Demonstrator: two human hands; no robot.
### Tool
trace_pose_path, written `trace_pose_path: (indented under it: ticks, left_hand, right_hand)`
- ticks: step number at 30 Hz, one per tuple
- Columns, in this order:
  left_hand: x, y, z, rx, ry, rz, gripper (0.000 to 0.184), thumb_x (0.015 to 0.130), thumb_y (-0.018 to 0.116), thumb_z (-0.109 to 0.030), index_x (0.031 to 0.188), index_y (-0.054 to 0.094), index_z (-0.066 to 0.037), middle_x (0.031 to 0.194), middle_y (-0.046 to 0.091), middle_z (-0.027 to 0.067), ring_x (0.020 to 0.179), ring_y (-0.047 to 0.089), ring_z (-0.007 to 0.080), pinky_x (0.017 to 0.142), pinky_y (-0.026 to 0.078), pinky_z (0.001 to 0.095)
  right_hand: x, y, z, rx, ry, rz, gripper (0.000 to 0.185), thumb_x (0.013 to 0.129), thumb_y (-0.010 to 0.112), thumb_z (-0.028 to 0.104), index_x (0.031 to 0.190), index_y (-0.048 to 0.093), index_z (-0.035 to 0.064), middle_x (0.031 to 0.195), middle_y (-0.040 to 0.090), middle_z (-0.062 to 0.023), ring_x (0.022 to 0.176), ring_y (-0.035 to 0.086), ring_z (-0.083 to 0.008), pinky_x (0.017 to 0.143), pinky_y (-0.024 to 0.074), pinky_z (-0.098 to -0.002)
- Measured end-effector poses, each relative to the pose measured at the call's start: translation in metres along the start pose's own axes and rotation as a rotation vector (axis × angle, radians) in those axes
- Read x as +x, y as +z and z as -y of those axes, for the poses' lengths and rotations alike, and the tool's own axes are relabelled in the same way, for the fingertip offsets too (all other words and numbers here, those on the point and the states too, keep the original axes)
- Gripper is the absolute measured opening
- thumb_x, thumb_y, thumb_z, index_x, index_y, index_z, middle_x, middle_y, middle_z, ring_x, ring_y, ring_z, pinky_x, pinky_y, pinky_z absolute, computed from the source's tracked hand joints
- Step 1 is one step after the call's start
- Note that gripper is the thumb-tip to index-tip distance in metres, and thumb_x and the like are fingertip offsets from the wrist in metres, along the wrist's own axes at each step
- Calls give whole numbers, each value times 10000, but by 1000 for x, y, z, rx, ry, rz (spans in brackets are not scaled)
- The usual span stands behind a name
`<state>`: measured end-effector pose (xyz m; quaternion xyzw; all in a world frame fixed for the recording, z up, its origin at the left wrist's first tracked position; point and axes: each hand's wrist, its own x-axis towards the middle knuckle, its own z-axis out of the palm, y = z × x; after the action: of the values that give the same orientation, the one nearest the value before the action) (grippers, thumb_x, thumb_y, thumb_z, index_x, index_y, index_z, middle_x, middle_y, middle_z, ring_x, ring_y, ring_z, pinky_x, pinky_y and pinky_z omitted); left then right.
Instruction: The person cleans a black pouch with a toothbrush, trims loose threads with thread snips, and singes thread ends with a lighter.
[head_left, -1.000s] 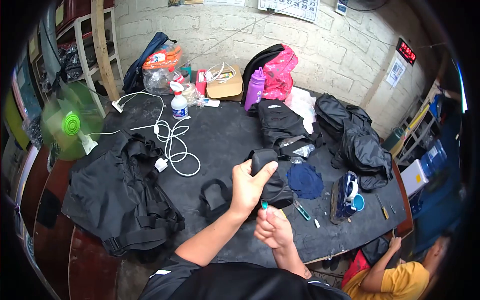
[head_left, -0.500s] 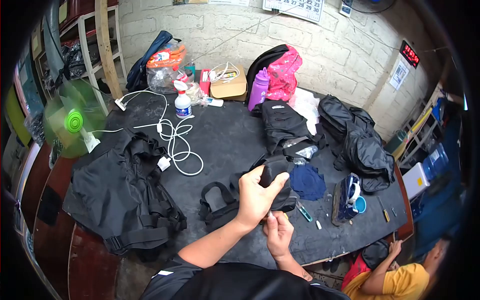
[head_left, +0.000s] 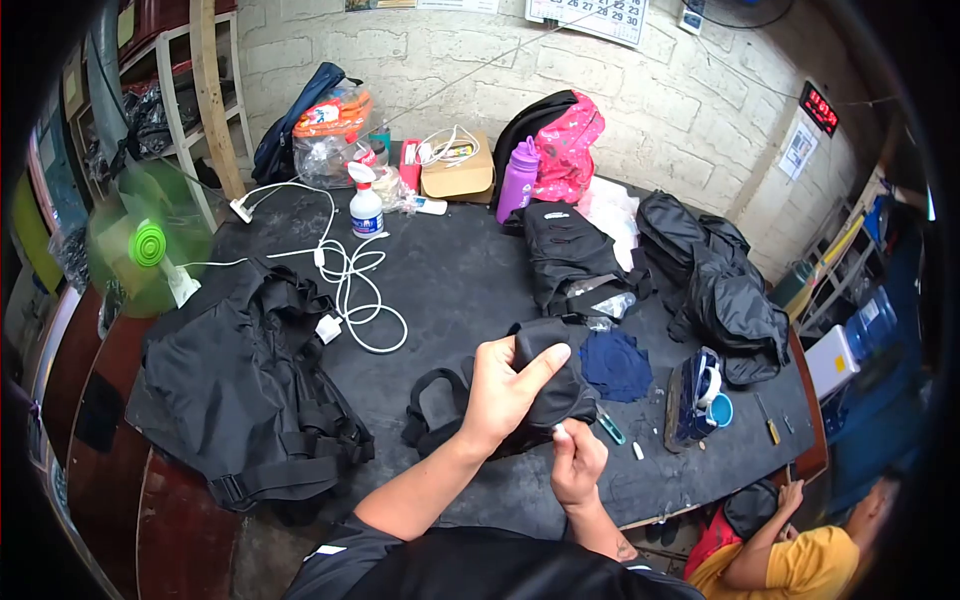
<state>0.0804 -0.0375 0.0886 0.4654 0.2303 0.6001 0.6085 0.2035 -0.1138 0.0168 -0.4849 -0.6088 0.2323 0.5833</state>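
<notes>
My left hand point(head_left: 502, 392) grips a black fabric bag point(head_left: 556, 385), thumb on top and fingers round its edge. Just below the bag's lower edge, my right hand point(head_left: 578, 462) is closed in a pinch, a small whitish tip showing at its fingertips; the rest of that item is hidden. A black strap loop point(head_left: 437, 398) lies left of the held bag. To the right are a dark blue cloth point(head_left: 615, 365), a teal-handled tool point(head_left: 610, 428) and a small white piece point(head_left: 638, 451) on the black table point(head_left: 440, 290).
A large black bag point(head_left: 225, 390) lies left, near a white cable point(head_left: 350, 290) and spray bottle point(head_left: 366, 208). Further back stand a purple bottle point(head_left: 518, 180) and black bags point(head_left: 575, 250). A blue container point(head_left: 690, 400) is right. A person in yellow point(head_left: 790, 560) sits lower right.
The held bag has turned and shifted slightly right since a second ago. My right hand has moved right, and the teal item seen at its fingertips earlier no longer shows.
</notes>
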Motion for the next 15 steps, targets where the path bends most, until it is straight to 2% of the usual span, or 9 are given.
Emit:
trace_pose_path:
  ticks: [2, 6, 8, 9, 10, 12, 13, 15]
  left_hand:
    - [1, 2, 1, 35, 4, 33, 126, 848, 648, -88, 766, 623, 5, 695, 594, -34, 623, 517, 23, 561, 435, 195]
    - [5, -2, 2, 35, 39, 61, 130, 855, 646, -107, 871, 639, 22, 743, 609, -30, 671, 524, 23, 598, 438, 186]
    - [9, -3, 1, -83, 59, -61, 127, 862, 639, -98, 890, 637, 25, 765, 616, -26, 671, 530, 32, 600, 445, 195]
    - [9, -3, 2, -82, 87, -99, 160, 882, 622, -124, 923, 640, 30, 802, 635, -5, 711, 547, 47, 642, 460, 209]
    - [8, -2, 3, -80, 84, -97, 160, 882, 622, -124, 923, 640, 30, 802, 635, -5, 711, 547, 47, 642, 460, 209]
    - [8, 1, 4, -132, 198, -148, 235, 903, 601, -184, 977, 643, 35, 832, 660, 23, 754, 561, 63, 701, 466, 221]
    - [8, 2, 3, -138, 204, -162, 309, 918, 574, -238, 1023, 638, 45, 894, 677, 66, 794, 569, 77, 742, 464, 229]
    - [8, -1, 10, -80, 205, -116, 325, 919, 570, -249, 1034, 633, 49, 913, 680, 77, 796, 573, 79, 745, 466, 229]
  right_hand:
    - [3, -1, 1, 27, 14, -14, 173, 925, 489, 121, 793, 538, 20, 498, 411, 42, 371, 336, -77, 405, 290, -224]
    - [7, -1, 14, 866, 491, 301, 193, 951, 445, 166, 821, 493, 32, 494, 351, 61, 370, 302, -49, 394, 275, -208]
    - [9, 0, 17, 1283, 725, 467, 204, 964, 423, 189, 835, 470, 38, 492, 320, 70, 370, 285, -35, 389, 267, -200]
    - [2, 10, 18, 730, 470, 243, 211, 970, 428, 179, 847, 500, 23, 499, 340, 61, 403, 314, -30, 404, 269, -199]
    - [-3, 17, 16, 101, 114, 71, 213, 974, 432, 164, 854, 515, 9, 514, 371, 41, 438, 338, -26, 422, 268, -197]
    - [-14, 26, -3, 85, 32, -48, 213, 976, 427, 157, 859, 515, 1, 529, 398, 33, 451, 345, -23, 428, 268, -194]
    - [-17, 28, -7, 123, 53, -86, 217, 979, 416, 155, 850, 505, 5, 533, 389, 35, 447, 339, -25, 427, 266, -196]
    - [-16, 29, -7, 166, 70, -90, 212, 978, 420, 156, 852, 502, 7, 533, 382, 37, 445, 328, -26, 428, 267, -197]
